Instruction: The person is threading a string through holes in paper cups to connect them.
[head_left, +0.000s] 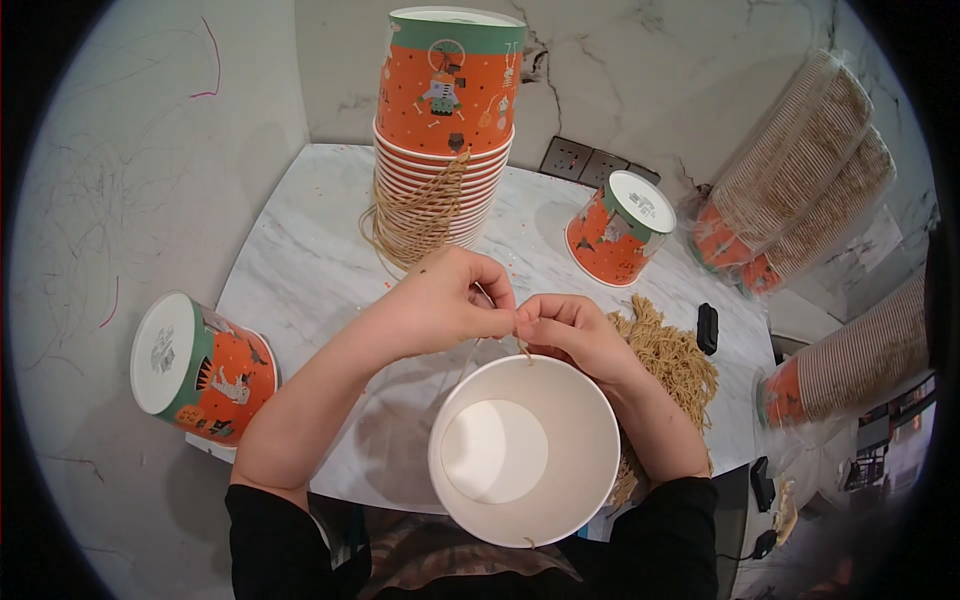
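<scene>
My left hand (450, 305) and right hand (570, 335) meet just above the far rim of the open, round, white-lined paper bucket (585, 430), thumbs and fingers of both pinching thin tan twine (525, 348) there. Beyond that bucket, on the white marbled counter (320, 230), rises a stack of orange-and-green printed paper buckets (450, 100), draped with tan loops (415, 220). Right of it lies a loose tan heap of strands (680, 370).
</scene>
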